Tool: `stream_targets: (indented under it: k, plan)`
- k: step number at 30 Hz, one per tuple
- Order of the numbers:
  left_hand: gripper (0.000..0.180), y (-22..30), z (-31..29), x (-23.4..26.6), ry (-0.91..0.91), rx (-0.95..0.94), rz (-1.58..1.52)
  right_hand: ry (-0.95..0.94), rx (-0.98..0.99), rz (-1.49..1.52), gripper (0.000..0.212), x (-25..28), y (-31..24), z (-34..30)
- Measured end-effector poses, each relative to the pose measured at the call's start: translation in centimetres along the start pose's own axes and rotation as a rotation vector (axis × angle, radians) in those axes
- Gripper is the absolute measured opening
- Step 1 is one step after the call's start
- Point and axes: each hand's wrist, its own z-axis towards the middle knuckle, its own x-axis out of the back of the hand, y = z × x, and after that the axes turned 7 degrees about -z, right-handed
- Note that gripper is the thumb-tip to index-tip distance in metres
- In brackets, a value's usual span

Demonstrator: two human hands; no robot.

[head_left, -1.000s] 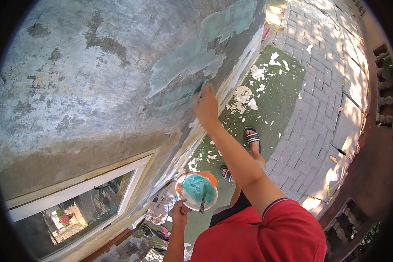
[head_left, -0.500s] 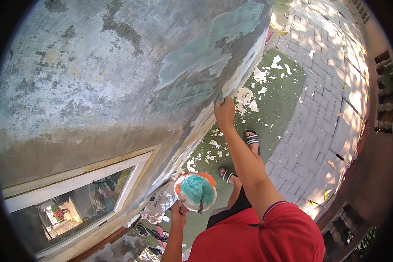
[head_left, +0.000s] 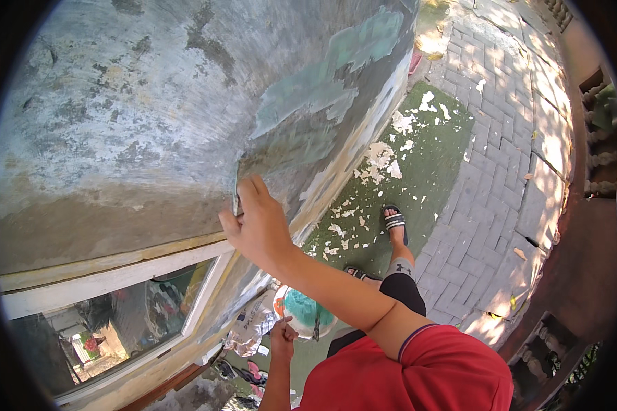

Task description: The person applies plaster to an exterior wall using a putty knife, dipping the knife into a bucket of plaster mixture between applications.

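My right hand (head_left: 257,216) is closed around a thin flat scraper (head_left: 236,185), its edge against the weathered grey wall (head_left: 151,137) above the window. The scraper's grip is hidden by my fingers. Near the wall's base, my left hand (head_left: 283,337) has its fingers curled at the rim of a round white-and-orange tub (head_left: 279,305). Teal putty (head_left: 301,312) fills the tub, and a dark, narrow tool (head_left: 317,322) leans in it. My right forearm covers part of the tub. Smeared teal patches (head_left: 322,75) mark the wall farther off.
A white-framed window (head_left: 206,294) is set in the wall at lower left. Beside the tub lies a crumpled silvery sack (head_left: 249,325). Pale flakes (head_left: 377,163) litter the green ground strip (head_left: 428,161), with grey paving (head_left: 487,205) beyond. Several shoes (head_left: 253,373) lie at the wall's foot.
My right hand has swung left and nearer with the scraper, from the wall's right edge to just above the window. My left hand stays by the tub.
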Motion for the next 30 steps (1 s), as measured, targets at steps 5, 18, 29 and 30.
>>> stream_targets:
  k: [5, 18, 29, 30]
  plan:
    - [0.034, 0.0, 0.0, 0.7, 0.030, -0.001, -0.018, -0.003, -0.143, 0.081, 0.018, 5.0, 4.8, -0.9]
    - [0.032, -0.7, 1.6, -2.2, 0.006, 0.025, 0.032, 0.280, -0.400, -0.486, 0.021, 7.7, 32.6, 6.5]
    - [0.030, -1.3, 1.7, -5.0, 0.035, 0.055, -0.009, 0.096, -0.519, -0.117, 0.021, 6.6, 23.8, 3.7]
    - [0.030, -1.2, 1.7, -5.4, 0.022, 0.055, -0.007, 0.126, -0.569, -0.125, 0.021, 6.9, 25.3, 3.5]
